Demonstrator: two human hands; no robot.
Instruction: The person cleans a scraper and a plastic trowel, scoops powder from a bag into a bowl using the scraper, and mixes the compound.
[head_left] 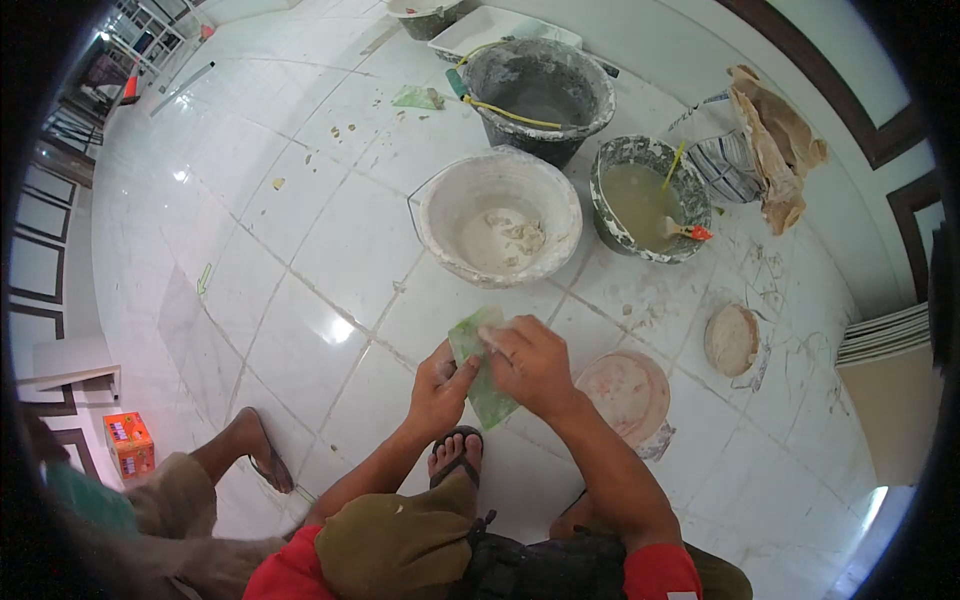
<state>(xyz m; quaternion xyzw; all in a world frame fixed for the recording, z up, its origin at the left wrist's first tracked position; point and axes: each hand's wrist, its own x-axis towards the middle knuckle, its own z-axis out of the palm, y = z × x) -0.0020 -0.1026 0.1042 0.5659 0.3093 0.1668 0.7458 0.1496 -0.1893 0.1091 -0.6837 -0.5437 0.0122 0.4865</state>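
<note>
left grip [440, 385] of the person is closed on a thin green translucent sheet [491, 402], the thumb lying over its near face at the left edge. the right grip [530, 362] has its bent fingers against the sheet's upper part; whether they clasp anything between them, one cannot tell. the sheet is held tilted above the tiled floor [318, 275], in front of the person's sandalled foot [457, 455].

just beyond the hands stands a white-crusted bucket [452, 222] with pale lumps at its bottom. behind it, toward the floor's far edge, is a dark bucket [530, 143] with a yellow strap over its rim. to the right, a third bucket [613, 225] contains cloudy liquid, and a brush [690, 231] with an orange end leans at its rim. an open paper sack [785, 140] sits near the floor's right edge, by the wall. a round pinkish disc [622, 398] lies beside the right forearm. an orange box [128, 443] stands at the floor's left edge, near another person's foot [255, 445].
</note>
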